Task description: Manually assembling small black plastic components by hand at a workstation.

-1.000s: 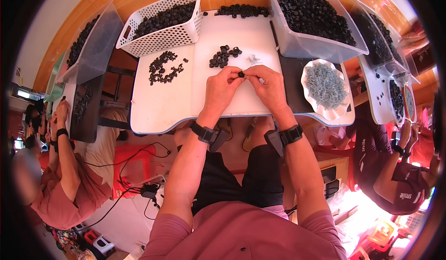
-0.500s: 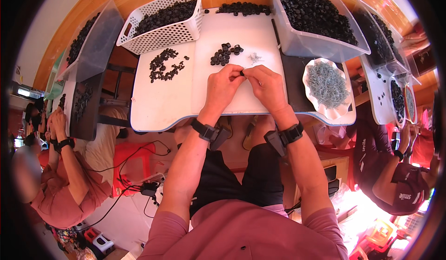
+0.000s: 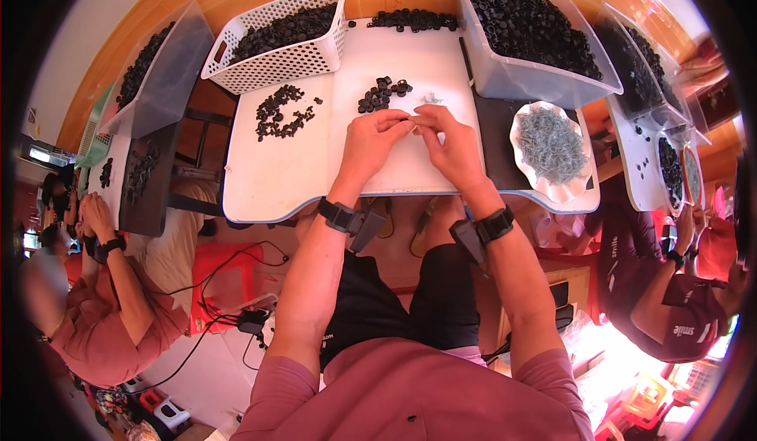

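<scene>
Over the near middle of the white table [image 3: 276, 181], my left hand [image 3: 372, 143] and my right hand [image 3: 451, 141] meet at the fingertips. My left thumb and fingers pinch a small black part, mostly covered by the fingers. My right thumb and forefinger are pinched together beside it; whatever they hold is too small to make out. Just beyond my hands lies a cluster of round black caps [image 3: 382, 96], with a few thin metal pins or screws [image 3: 430, 99] to its right. Small black pieces [image 3: 282, 115] are scattered on the left of the table.
A white perforated basket [image 3: 276, 69] and a clear plastic bin [image 3: 544, 88] of black parts stand at the back. More black caps [image 3: 414, 20] lie between them. At right, a scalloped dish [image 3: 516, 149] holds metal pins or screws. Co-workers sit on both sides.
My fingers have shifted around the small black part, which shows less now. My left hand has moved slightly left and my right fingertips have lifted a little.
</scene>
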Demonstrator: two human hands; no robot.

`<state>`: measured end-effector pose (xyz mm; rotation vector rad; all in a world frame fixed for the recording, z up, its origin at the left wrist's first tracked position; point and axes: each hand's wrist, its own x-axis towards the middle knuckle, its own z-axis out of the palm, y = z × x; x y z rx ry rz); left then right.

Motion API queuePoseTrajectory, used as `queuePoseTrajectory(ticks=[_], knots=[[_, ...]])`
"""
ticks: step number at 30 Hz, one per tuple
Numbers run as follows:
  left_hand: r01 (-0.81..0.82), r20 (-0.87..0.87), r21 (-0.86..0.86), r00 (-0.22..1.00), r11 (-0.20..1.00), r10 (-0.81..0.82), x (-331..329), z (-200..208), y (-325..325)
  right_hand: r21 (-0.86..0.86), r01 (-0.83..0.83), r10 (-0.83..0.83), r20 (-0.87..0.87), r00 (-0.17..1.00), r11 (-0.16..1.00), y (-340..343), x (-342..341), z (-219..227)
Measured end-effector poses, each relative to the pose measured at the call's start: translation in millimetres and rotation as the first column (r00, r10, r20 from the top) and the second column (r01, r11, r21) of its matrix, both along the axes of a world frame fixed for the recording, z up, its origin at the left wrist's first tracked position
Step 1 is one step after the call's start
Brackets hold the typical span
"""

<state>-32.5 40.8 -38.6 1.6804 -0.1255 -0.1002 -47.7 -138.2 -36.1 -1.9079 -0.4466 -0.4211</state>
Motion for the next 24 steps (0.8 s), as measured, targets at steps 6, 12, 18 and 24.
queuePoseTrajectory(ticks=[6, 12, 18, 24], knots=[[-0.103, 0.067, -0.079, 0.992, 0.992, 0.108, -2, -3, -7, -0.006, 0.325, -0.325, 0.006, 0.946, 0.946, -10, 13, -3], [-0.120, 0.067, -0.198, 0.989, 0.973, 0.136, 1, -7, 1, -0.171, 0.250, -0.254, -0.005, 0.967, 0.953, -2, 15, -1], [-0.143, 0.047, -0.253, 0.986, 0.957, 0.160, -1, -1, -3, -0.274, 0.230, -0.213, 0.092, 0.973, 0.934, -1, 21, -5], [-0.163, 0.140, -0.094, 0.975, 0.982, 0.175, -2, 11, 11, -0.112, 0.271, -0.260, 0.099, 0.960, 0.956, -6, 14, -12]])
